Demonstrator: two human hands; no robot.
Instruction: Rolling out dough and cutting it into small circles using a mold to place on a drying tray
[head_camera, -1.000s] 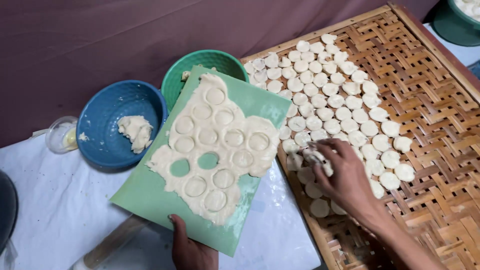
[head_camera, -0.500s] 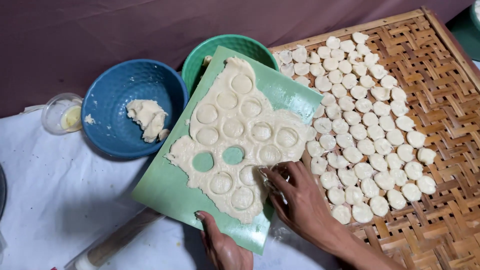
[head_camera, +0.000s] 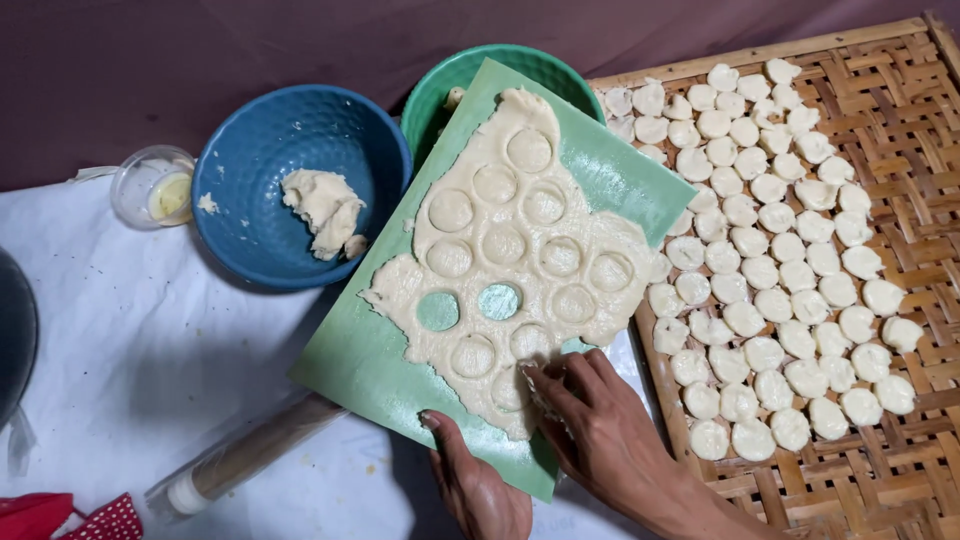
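Pale dough sheet (head_camera: 505, 250), rolled flat and scored with rows of round cuts, lies on a green cutting board (head_camera: 370, 360) that is tilted, its far edge propped on a green bowl (head_camera: 470, 70). Two rounds are already out, leaving holes that show the board. The right hand (head_camera: 600, 430) rests on the near end of the sheet, fingers (head_camera: 545, 375) curled and pinching at a cut round near the edge; whether the round is truly gripped I cannot tell, since the fingertips cover it. The left hand (head_camera: 480, 485) clamps the board's near edge, thumb on top, fingers closed around it underneath.

Risks, as I judge them: the soft round could tear or stretch if pulled before it frees from the surrounding web, and the thin web itself could lift along with it. With the board sloped and held by one hand, a slip could slide the whole sheet toward the white cloth (head_camera: 130, 340) on the surface.

To the right, a woven bamboo tray (head_camera: 900, 130) holds many finished dough rounds (head_camera: 770, 250), closely packed, so a careless drop could dent neighbours. A blue bowl (head_camera: 260, 130) with a dough lump (head_camera: 322, 208) sits left of the board, a small plastic cup (head_camera: 155, 185) beyond it, and a rolling pin (head_camera: 250, 450) lies partly under the board.
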